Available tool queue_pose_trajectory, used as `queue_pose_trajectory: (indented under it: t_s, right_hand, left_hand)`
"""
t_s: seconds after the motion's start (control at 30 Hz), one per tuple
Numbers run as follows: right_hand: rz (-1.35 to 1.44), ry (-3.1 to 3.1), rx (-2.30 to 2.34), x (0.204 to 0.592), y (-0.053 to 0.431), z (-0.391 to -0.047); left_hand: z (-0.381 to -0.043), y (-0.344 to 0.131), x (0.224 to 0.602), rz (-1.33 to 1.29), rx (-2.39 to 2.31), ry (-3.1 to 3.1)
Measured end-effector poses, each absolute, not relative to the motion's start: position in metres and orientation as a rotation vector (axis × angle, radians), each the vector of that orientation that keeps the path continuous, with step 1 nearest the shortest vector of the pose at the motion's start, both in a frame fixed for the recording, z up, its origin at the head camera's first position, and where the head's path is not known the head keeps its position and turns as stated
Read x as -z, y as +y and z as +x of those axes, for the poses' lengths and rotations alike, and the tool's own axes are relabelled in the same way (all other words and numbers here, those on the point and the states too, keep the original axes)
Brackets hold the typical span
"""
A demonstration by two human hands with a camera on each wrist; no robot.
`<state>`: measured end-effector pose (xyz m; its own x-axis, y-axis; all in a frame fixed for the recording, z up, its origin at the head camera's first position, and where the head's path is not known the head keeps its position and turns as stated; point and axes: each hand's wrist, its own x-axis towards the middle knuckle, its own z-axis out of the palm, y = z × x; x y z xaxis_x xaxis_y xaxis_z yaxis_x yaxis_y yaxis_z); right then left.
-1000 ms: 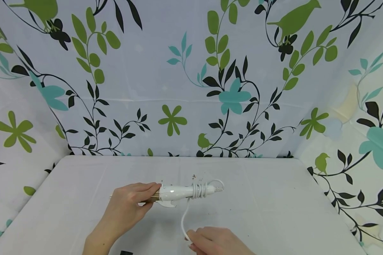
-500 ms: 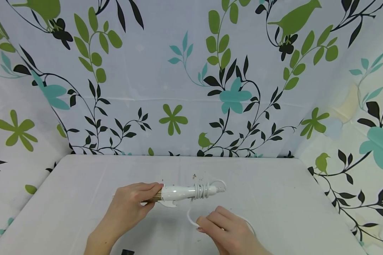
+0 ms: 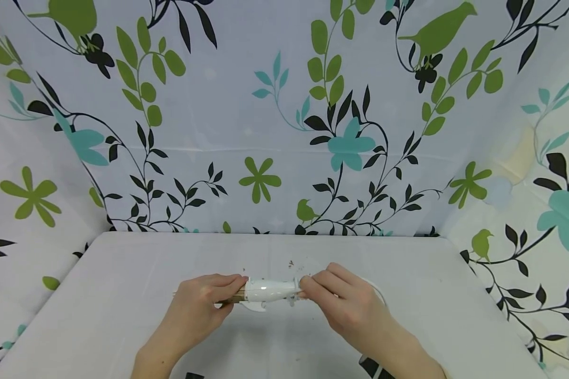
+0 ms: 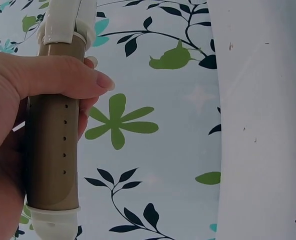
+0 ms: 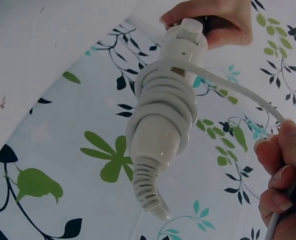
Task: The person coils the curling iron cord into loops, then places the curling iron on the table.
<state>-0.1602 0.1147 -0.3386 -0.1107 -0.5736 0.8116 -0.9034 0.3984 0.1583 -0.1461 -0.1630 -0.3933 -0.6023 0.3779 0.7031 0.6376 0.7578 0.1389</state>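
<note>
A white curling iron (image 3: 261,290) is held over the white table (image 3: 99,326), in front of the person. Its brown barrel (image 4: 52,150) is gripped by the left hand (image 3: 199,302): the thumb is laid across it, close to the handle (image 5: 155,137), and the fingers are curled around the other side. Several turns of white cord (image 5: 163,100) are wrapped around the handle, and 1 length is led sideways to the right hand (image 5: 285,170). There it is pinched between the thumb and the bent fingers. The table is bordered by a curtain (image 3: 208,105), printed with leaves, flowers and birds. A small black object (image 3: 194,376) is partly seen near the left forearm.
</note>
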Motion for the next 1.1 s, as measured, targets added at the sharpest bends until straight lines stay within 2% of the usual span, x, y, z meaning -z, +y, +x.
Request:
queue_pose_trajectory:
  t_s: [0.67, 1.1]
  right_hand:
    - [1.121, -1.891, -0.605, 0.344, 0.115, -0.217]
    - [1.193, -2.068, -0.935, 0.363, 0.122, -0.243]
  left_hand:
    - [-0.144, -0.164, 0.389, -0.768, 0.542, -2.291]
    - [-0.144, -0.167, 0.392, -0.810, 0.598, -2.278]
